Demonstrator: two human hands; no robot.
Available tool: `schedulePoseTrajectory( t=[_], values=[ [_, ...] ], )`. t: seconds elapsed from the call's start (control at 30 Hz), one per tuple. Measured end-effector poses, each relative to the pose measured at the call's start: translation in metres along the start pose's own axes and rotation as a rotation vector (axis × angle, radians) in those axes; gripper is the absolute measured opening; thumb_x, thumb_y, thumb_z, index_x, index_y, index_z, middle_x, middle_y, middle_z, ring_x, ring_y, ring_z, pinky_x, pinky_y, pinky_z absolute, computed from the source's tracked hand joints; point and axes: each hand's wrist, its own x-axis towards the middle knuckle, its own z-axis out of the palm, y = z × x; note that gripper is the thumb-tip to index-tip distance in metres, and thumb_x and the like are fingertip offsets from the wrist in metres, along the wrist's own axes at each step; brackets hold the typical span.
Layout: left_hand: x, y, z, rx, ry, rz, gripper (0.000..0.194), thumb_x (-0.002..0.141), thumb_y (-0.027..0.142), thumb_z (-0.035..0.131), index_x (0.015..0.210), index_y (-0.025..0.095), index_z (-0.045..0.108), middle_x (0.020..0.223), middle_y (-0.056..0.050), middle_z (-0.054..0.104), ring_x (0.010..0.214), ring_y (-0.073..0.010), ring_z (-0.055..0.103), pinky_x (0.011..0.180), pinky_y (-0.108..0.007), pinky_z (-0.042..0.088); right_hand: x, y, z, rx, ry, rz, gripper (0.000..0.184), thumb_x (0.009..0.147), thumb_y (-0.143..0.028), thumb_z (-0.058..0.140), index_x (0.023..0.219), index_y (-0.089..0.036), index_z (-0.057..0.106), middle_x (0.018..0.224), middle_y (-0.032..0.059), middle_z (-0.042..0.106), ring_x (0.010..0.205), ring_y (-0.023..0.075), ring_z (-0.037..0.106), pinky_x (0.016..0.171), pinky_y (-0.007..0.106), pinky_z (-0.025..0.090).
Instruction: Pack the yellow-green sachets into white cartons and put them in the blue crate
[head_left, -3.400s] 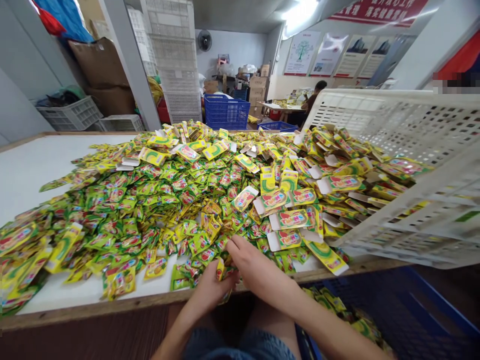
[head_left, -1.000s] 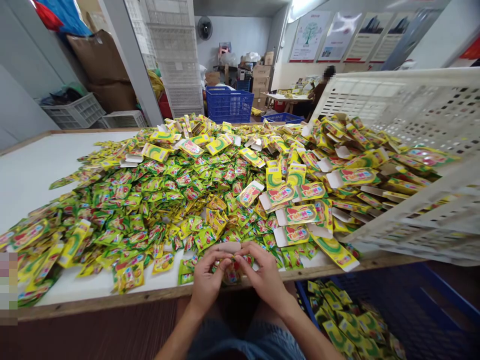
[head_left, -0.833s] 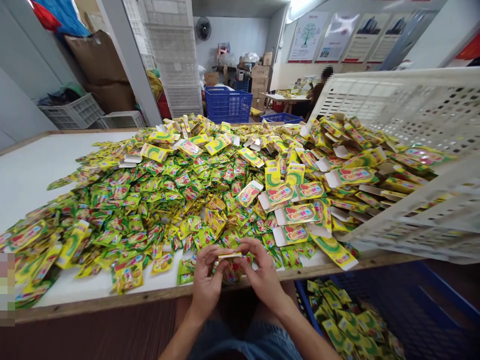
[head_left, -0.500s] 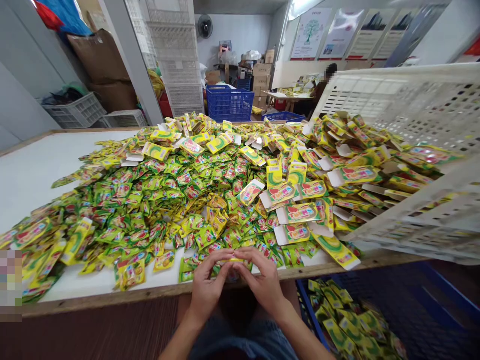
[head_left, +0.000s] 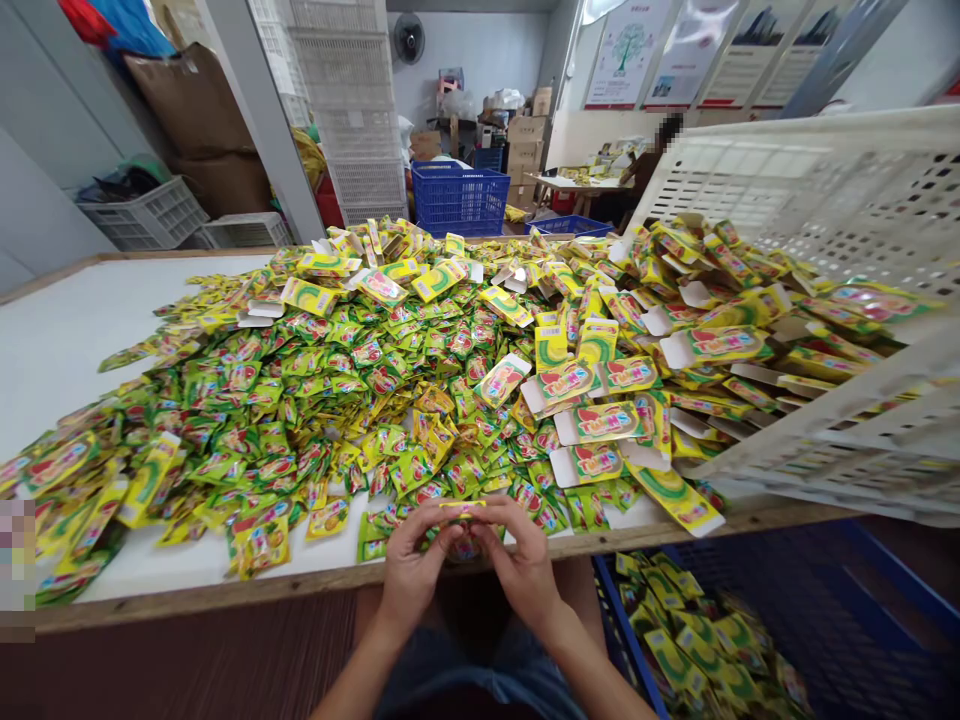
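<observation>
At the near edge of the table, my left hand (head_left: 415, 560) and my right hand (head_left: 523, 562) meet around a small yellow candy box (head_left: 462, 510). Both hands are closed on it, fingertips on its far side and thumbs toward me. Its yellow top edge shows between the fingers, while the rest is mostly covered. Just beyond lies a wide heap of small green and yellow candy packets (head_left: 360, 355). Flat yellow candy boxes with white open flaps (head_left: 600, 422) are stacked to the right of my hands.
A white perforated crate (head_left: 840, 480) lies tipped on the table's right side, boxes spilling from it. Below the wooden edge (head_left: 225, 597), a blue crate (head_left: 626, 640) holds yellow boxes. Farther back are stacked white crates (head_left: 345, 110), a blue basket (head_left: 459, 200) and a seated person (head_left: 645, 175).
Between my fingers, the yellow edge of the candy box shows more plainly, and my thumbs sit slightly farther apart. The view has shifted slightly; the heap looks unchanged.
</observation>
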Motion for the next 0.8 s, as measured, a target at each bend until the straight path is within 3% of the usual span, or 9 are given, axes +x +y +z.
schedulePoseTrajectory(
  t=[0.13, 0.3, 0.57, 0.67, 0.8],
  values=[
    [-0.004, -0.003, -0.001, 0.024, -0.001, -0.069, 0.013, 0.077, 0.017, 0.066, 0.088, 0.023, 0.07, 0.091, -0.003, 0.071, 0.092, -0.018, 0.063, 0.086, -0.03, 0.048, -0.007, 0.002, 0.005, 0.021, 0.05, 0.053, 0.018, 0.086, -0.015, 0.053, 0.097, -0.025, 0.062, 0.095, 0.0035, 0.063, 0.095, 0.0181, 0.058, 0.085, 0.032, 0.046],
    [-0.004, -0.004, 0.009, -0.049, 0.066, -0.214, 0.039, 0.075, 0.022, 0.067, 0.113, 0.024, 0.057, 0.118, -0.006, 0.061, 0.105, -0.0208, 0.06, 0.088, -0.031, 0.048, -0.013, 0.003, 0.01, 0.003, 0.077, 0.193, 0.03, 0.088, -0.019, 0.051, 0.116, -0.026, 0.054, 0.113, 0.0062, 0.059, 0.104, 0.0194, 0.056, 0.091, 0.035, 0.045],
    [0.018, 0.008, 0.02, -0.315, 0.024, -0.407, 0.041, 0.069, 0.022, 0.072, 0.104, 0.02, 0.051, 0.088, -0.005, 0.072, 0.083, -0.0198, 0.069, 0.075, -0.029, 0.052, -0.001, -0.005, 0.0, 0.121, 0.072, 0.391, 0.037, 0.087, -0.027, 0.052, 0.124, -0.025, 0.049, 0.11, 0.0065, 0.062, 0.094, 0.0186, 0.061, 0.079, 0.031, 0.051],
    [0.023, 0.009, 0.02, -0.343, -0.034, -0.473, 0.043, 0.068, 0.024, 0.073, 0.104, 0.02, 0.05, 0.087, -0.006, 0.072, 0.083, -0.0201, 0.069, 0.074, -0.029, 0.052, 0.001, -0.009, -0.003, 0.125, 0.067, 0.411, 0.037, 0.087, -0.028, 0.051, 0.125, -0.026, 0.049, 0.111, 0.0059, 0.062, 0.094, 0.0182, 0.061, 0.08, 0.03, 0.05],
    [0.022, 0.012, 0.029, -0.269, -0.119, -0.464, 0.042, 0.069, 0.027, 0.073, 0.105, 0.018, 0.053, 0.095, -0.008, 0.07, 0.088, -0.0217, 0.067, 0.078, -0.031, 0.051, -0.003, -0.016, -0.007, 0.058, 0.101, 0.405, 0.039, 0.087, -0.027, 0.05, 0.126, -0.025, 0.048, 0.117, 0.0067, 0.059, 0.1, 0.0187, 0.06, 0.084, 0.03, 0.049]
  ],
)
